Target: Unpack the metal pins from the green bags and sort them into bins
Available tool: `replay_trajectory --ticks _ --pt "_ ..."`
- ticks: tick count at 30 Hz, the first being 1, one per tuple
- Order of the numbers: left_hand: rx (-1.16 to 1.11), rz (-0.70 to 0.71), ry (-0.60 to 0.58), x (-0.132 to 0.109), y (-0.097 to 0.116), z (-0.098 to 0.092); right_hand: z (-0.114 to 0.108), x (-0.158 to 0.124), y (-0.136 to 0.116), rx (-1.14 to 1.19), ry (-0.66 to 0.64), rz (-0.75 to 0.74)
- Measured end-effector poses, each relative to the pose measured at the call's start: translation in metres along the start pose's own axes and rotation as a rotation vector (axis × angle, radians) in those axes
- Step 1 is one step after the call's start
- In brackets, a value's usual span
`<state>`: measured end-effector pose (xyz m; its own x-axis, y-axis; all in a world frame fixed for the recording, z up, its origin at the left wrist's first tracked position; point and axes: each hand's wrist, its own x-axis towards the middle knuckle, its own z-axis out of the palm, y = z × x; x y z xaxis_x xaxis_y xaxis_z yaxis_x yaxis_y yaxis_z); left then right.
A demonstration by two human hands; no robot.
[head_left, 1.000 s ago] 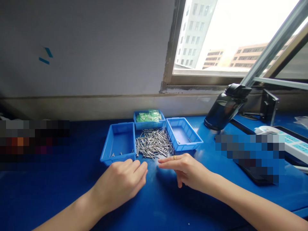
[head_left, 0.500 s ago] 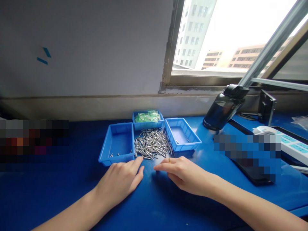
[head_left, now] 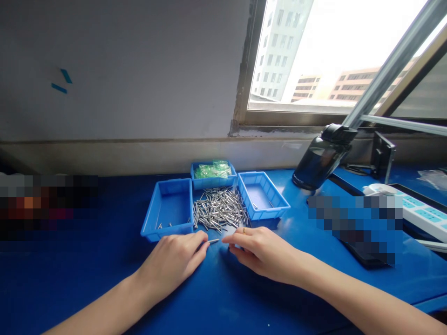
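My left hand [head_left: 176, 256] is closed, thumb and forefinger pinching a slim silver blind rivet [head_left: 213, 241] that points right. It rests just in front of the left blue bin [head_left: 148, 228]. Just to the right, my right hand [head_left: 258, 249], with a ring on one finger, has its fingers drawn together low over the table. A small dark spot shows under its fingertips; what they hold, if anything, I cannot make out. Beyond both hands lies a loose pile of silver blind rivets [head_left: 220, 207]. A few similar pieces lie inside the left bin and the right blue bin [head_left: 272, 214].
Behind the pile, a blue bin [head_left: 213, 183] holds green-tinted plastic packets [head_left: 213, 170]. To the right stand a black bottle [head_left: 319, 160] and a white power strip [head_left: 429, 218], near a blurred-out dark object. The wall and window close off the back.
My left thumb and forefinger have come together on a rivet, which now sticks out toward the right hand. My right fingers have curled in slightly. The view has shifted a little.
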<state>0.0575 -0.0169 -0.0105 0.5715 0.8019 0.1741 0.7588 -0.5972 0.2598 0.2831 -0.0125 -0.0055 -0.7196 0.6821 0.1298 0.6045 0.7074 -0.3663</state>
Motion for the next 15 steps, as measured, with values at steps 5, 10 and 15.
replay_trajectory --ticks 5,10,15 --pt "-0.125 0.107 0.105 -0.0018 0.0054 0.002 0.0006 0.0014 -0.0016 0.004 0.008 0.005" --pt "-0.204 0.183 0.186 -0.0026 0.0087 0.0027 0.001 0.0019 -0.0039 0.029 0.0 -0.019" --pt "-0.27 0.204 0.221 -0.0024 0.0103 0.0024 0.0023 0.0017 -0.0075 0.107 0.014 -0.054"
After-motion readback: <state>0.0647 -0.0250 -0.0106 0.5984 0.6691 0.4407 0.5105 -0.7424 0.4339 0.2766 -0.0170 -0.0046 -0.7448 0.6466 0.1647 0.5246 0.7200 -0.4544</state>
